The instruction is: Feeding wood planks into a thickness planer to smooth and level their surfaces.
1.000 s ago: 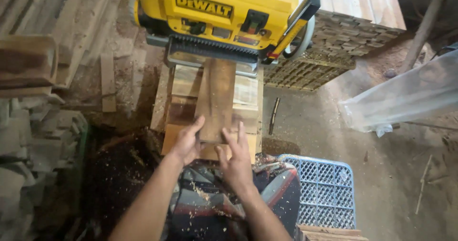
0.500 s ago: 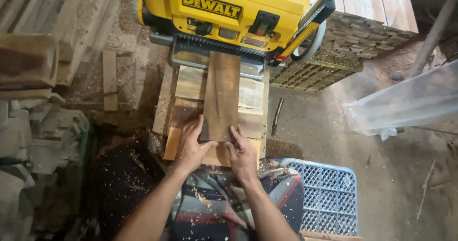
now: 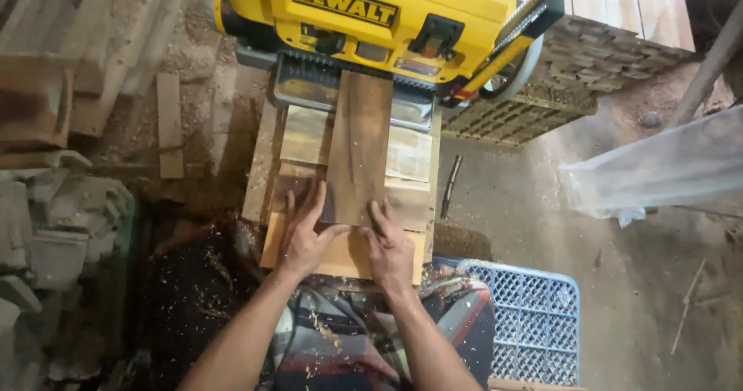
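A dark brown wooden board (image 3: pixel 357 147) lies lengthwise on a pale wooden stand (image 3: pixel 346 253), its far end inside the mouth of a yellow thickness planer (image 3: pixel 364 23). My left hand (image 3: pixel 303 236) rests flat at the board's near left corner, fingers spread, thumb under the near end. My right hand (image 3: pixel 389 245) presses against the board's near end with fingers pointing forward. Both hands touch the board; neither wraps around it.
A blue plastic crate (image 3: pixel 530 325) stands at the lower right. A stack of wood pieces on a yellow crate (image 3: pixel 569 66) sits right of the planer. Planks (image 3: pixel 101 42) lie at the left, a clear plastic sheet (image 3: pixel 658 170) at the right. Shavings cover my lap.
The board has slid further into the planer, and both hands have followed its near end forward. The view has shifted slightly.
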